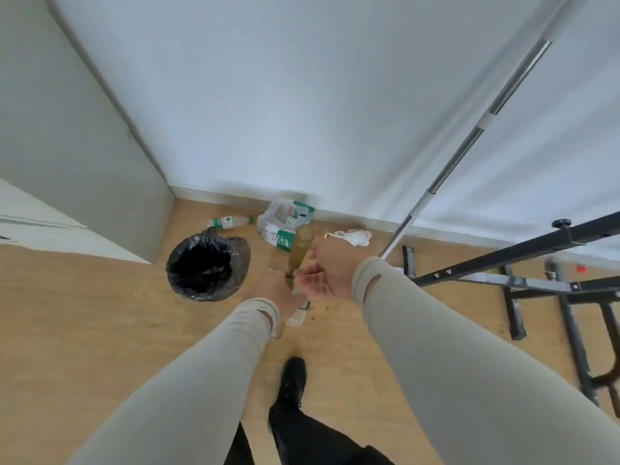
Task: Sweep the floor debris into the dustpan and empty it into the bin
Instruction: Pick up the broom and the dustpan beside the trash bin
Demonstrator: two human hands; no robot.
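The left hand (273,292) curls its fingers round the lower part of a brown wooden handle (299,251) that stands nearly upright, while the right hand (327,271) lies beside it, palm up, fingers loosely spread and gripping nothing that shows. Left of the hands stands the bin (206,268) — lined with a black bag — on the wood floor (100,313). Debris lies by the wall beyond: a plastic bottle (229,222), a torn bottle pack (285,224), crumpled paper (352,237).

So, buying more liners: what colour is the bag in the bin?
Black; the bin bag shows clearly in the head view.
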